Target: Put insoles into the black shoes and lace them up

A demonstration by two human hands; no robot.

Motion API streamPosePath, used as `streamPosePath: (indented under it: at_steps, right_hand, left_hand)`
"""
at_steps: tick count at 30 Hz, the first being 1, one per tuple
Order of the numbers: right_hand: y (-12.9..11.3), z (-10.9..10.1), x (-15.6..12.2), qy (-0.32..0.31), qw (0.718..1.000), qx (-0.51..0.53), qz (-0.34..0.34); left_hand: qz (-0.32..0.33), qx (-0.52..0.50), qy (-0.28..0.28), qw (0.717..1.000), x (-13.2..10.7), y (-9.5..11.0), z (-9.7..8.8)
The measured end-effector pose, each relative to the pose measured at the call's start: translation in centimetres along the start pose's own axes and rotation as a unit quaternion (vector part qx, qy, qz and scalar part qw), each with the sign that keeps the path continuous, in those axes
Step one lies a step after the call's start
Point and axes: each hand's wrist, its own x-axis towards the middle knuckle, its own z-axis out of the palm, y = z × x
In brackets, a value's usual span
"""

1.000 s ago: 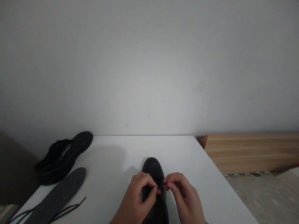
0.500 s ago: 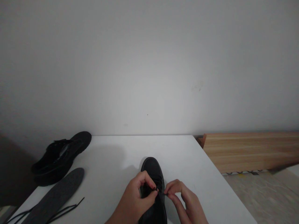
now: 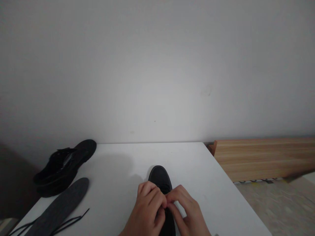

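Note:
A black shoe (image 3: 159, 177) stands on the white table with its toe pointing away from me. Over its lacing, my left hand (image 3: 149, 207) is closed, thumb and fingers pinched on the dark shoelace. From the other side my right hand (image 3: 186, 209) pinches thumb and forefinger at the same spot, its fingertips meeting those of the left. The fingers cover most of the lace, and the hands hide the shoe's middle.
At the table's left edge, a second black shoe (image 3: 56, 172) lies beside a dark grey insole (image 3: 61, 205). A loose black lace (image 3: 71, 221) trails by the insole. The white table (image 3: 211, 186) meets a pale wall (image 3: 157, 82). Wooden boards (image 3: 261, 159) lie beyond its right edge.
My hands have come together over the lacing, closing the small gap between their fingertips. The left hand has turned over, knuckles up. The shoe has stayed in place.

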Motion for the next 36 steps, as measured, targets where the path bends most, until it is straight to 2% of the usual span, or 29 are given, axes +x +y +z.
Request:
streamPosePath:
  at_steps: [4,7,10,13,20,24,30,36]
  right_hand:
    - [0.5,0.1,-0.6,0.008,1.000,-0.003,0.007]
    - [0.4,0.1,-0.9,-0.008,0.998,0.021,0.062]
    - [-0.1,0.1,-0.5,0.006,0.992,0.042,0.122]
    - [-0.4,0.3,0.2,0.010,0.987,0.078,0.137]
    - [0.1,0.9,1.2,0.023,0.968,0.127,0.216]
    - [0.8,0.7,1.6,-0.005,0.952,0.171,0.253]
    - [0.6,0.0,2.3,-0.034,0.949,0.183,0.253]
    - [0.2,0.7,2.2,-0.011,0.966,0.115,0.230]
  left_hand:
    - [-0.005,0.053,0.044,0.998,-0.2,-0.3,0.7]
    - [0.026,0.057,0.062,0.996,0.0,-0.4,0.9]
    - [0.067,0.056,0.071,0.994,0.2,-0.4,0.8]
    - [0.083,0.061,0.074,0.992,0.1,-0.6,0.7]
    - [0.063,0.089,0.074,0.991,-1.1,-1.6,1.4]
    - [0.064,0.086,0.076,0.991,-1.2,-1.7,1.4]
    - [0.063,0.078,0.128,0.987,-0.6,-1.6,1.1]
    - [-0.014,0.045,0.145,0.988,-0.7,-1.7,0.4]
